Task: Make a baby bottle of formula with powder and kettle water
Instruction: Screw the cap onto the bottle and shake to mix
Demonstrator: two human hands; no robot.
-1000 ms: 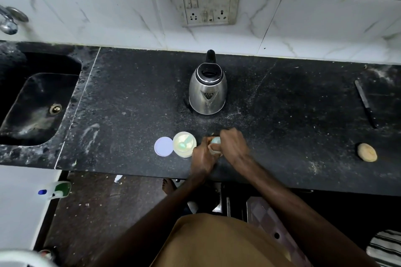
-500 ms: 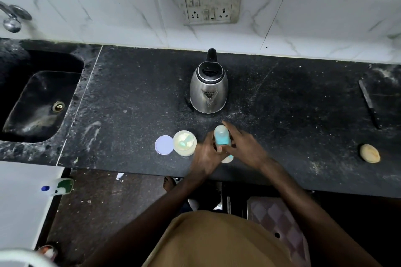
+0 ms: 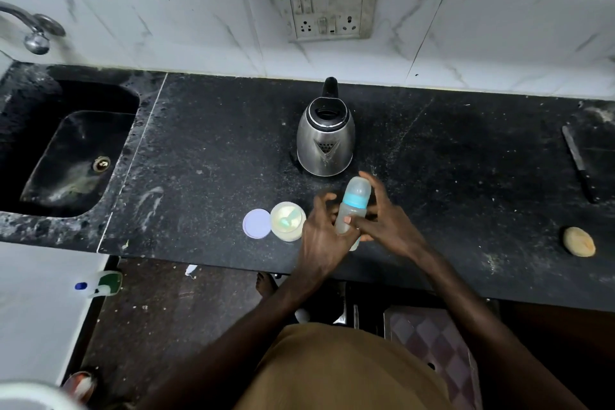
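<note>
The baby bottle [image 3: 354,201], clear with a blue collar and a capped top, is lifted just above the black counter [image 3: 206,150] and tilts away from me. My right hand [image 3: 387,223] grips its middle, thumb in front and fingers behind. My left hand [image 3: 319,236] presses on the bottle's lower part, its fingers loosely curled and blurred. Left of the hands stands the open powder tub [image 3: 288,220] with a pale scoop inside, and its round lid [image 3: 256,224] lies flat beside it. The steel kettle [image 3: 325,138] stands just behind the bottle, lid shut.
A black sink [image 3: 66,156] with a tap [image 3: 33,31] fills the left end. At the far right lie a dark knife [image 3: 579,164] and a round tan lump [image 3: 579,241]. A wall socket [image 3: 327,10] hangs above the kettle. A squeeze bottle [image 3: 100,285] lies below the counter's edge.
The hands were bunched over the bottle on the counter; the bottle has since been raised and tipped toward the kettle, and my left fingers have spread.
</note>
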